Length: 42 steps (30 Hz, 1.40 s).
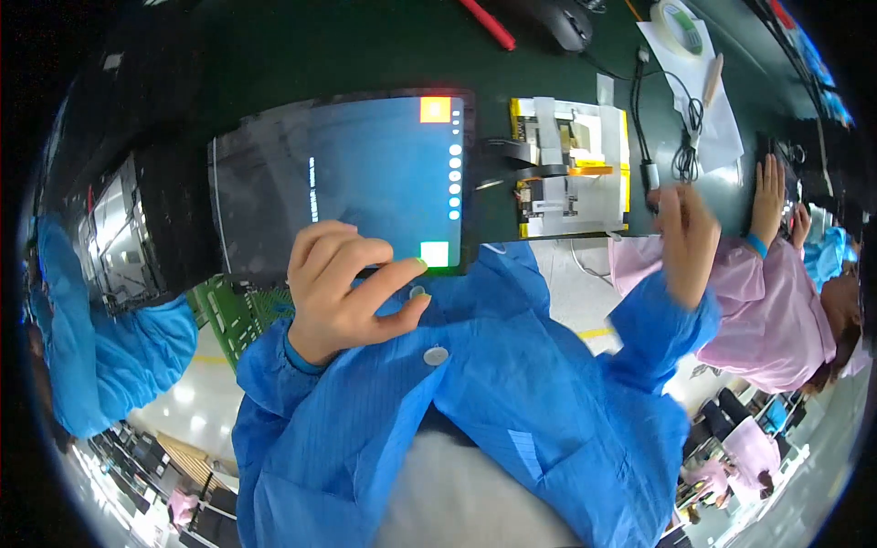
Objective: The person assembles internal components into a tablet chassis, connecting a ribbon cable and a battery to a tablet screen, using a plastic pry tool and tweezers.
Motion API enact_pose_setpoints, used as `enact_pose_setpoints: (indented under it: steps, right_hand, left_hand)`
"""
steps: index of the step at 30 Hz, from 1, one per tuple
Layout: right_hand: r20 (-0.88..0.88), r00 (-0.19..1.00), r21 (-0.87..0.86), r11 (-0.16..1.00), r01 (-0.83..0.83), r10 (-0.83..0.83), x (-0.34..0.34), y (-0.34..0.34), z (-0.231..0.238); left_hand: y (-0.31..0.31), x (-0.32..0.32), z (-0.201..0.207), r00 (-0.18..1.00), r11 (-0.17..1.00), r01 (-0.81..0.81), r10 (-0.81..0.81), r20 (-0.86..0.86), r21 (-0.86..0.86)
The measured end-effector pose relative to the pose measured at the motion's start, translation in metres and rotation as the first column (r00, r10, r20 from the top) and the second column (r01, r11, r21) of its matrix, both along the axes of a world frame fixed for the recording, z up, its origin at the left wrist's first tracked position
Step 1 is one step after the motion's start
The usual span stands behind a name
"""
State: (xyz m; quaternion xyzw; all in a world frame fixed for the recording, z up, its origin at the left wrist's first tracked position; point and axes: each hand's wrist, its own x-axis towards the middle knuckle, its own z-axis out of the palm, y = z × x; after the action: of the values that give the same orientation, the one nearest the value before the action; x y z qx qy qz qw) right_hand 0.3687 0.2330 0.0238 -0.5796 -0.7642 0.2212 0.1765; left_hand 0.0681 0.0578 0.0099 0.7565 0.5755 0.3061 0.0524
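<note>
"Where do we have the screen (301, 178)?"

"It lies on the dark table (320, 55), lit up, and our left hand (338, 297) is right at its near edge, toward the right corner."

"Are we gripping it?"

"Not that we can see. Our fingers curl loosely, with the thumb spread away from them. Our index fingertip sits by the bright greenish square (434, 253) in the screen's near right corner. We cannot tell whether it is pressing."

"And our right hand (687, 233)?"

"Well to the right of the screen, away from it. The fingers look bent, but they are blurred, so we cannot tell whether they are closed on anything. A black cable (638, 110), also to the right of the screen, has its near end close to those fingers."

"What sits between the screen and that hand?"

"Just right of the screen we have a taped pack (598, 196) with yellow edges; dark strips run between the two. Beyond the screen, off to its right, lie a red pen (489, 23) and a mouse (568, 27)."
</note>
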Motion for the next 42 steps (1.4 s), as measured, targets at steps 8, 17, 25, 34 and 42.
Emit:
enact_pose_setpoints:
  steps: [8, 17, 25, 34, 42]
  right_hand:
    - [0.784, 0.618, 0.439, 0.655, -0.616, 0.055, -0.022, 0.188, -0.078]
    - [0.552, 0.825, 0.333, 0.876, -0.349, 0.119, -0.017, 0.184, -0.038]
    - [-0.357, 0.893, 0.006, 0.957, -0.291, 0.274, -0.048, 0.054, 0.027]
    - [0.084, 0.623, 0.055, 0.621, -0.782, 0.777, -0.088, -0.019, -0.003]
    - [0.202, 0.649, 0.154, 0.63, -0.761, 0.734, -0.09, -0.019, -0.027]
  left_hand:
    - [-0.031, -0.021, 0.009, 0.963, 0.968, -0.245, 0.249, -0.104, 0.05]
    - [-0.077, -0.045, -0.016, 0.7, 0.686, -0.688, 0.714, -0.034, 0.238]
    - [-0.067, -0.031, -0.027, 0.825, 0.814, -0.527, 0.559, -0.085, 0.244]
    - [-0.072, -0.057, -0.019, 0.895, 0.911, -0.373, 0.403, -0.189, 0.179]
    - [-0.045, -0.095, -0.025, 0.754, 0.801, -0.577, 0.597, 0.275, -0.157]
